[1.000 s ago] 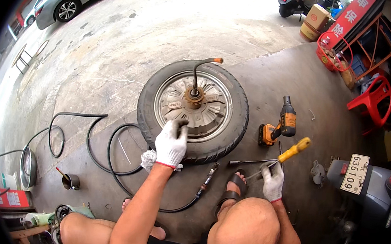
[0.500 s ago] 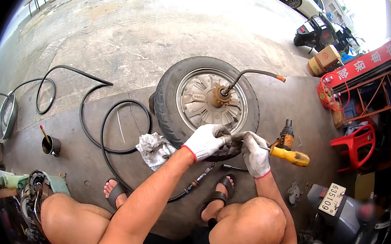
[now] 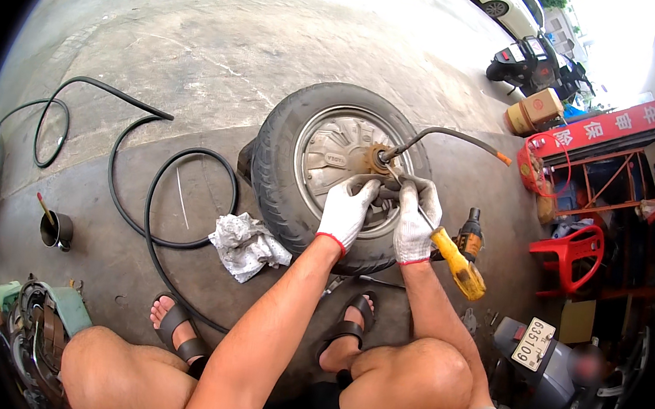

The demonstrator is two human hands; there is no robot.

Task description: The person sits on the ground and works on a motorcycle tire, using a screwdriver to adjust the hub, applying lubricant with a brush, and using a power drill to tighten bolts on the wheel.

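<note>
A scooter wheel with a black tyre and a silver hub lies on its side before me. From its centre rises a rusty toothed sprocket on an axle, where a dark cable with an orange end comes out. My left hand, in a white knit glove, is just below the sprocket with its fingers closed; what they pinch is hidden. My right hand, gloved likewise, grips a screwdriver by its shaft, its yellow handle hanging toward me. A small dark part shows between the two hands, too unclear to name.
An impact wrench stands right of the wheel. On the left lie a crumpled rag, a looped black hose and a metal cup with a brush. A red plastic chair and a parked scooter are at the right.
Both hands have moved from the tyre's near edge up to the hub beside the sprocket. The screwdriver has swung from nearly level to handle-down. The whole view has shifted slightly.
</note>
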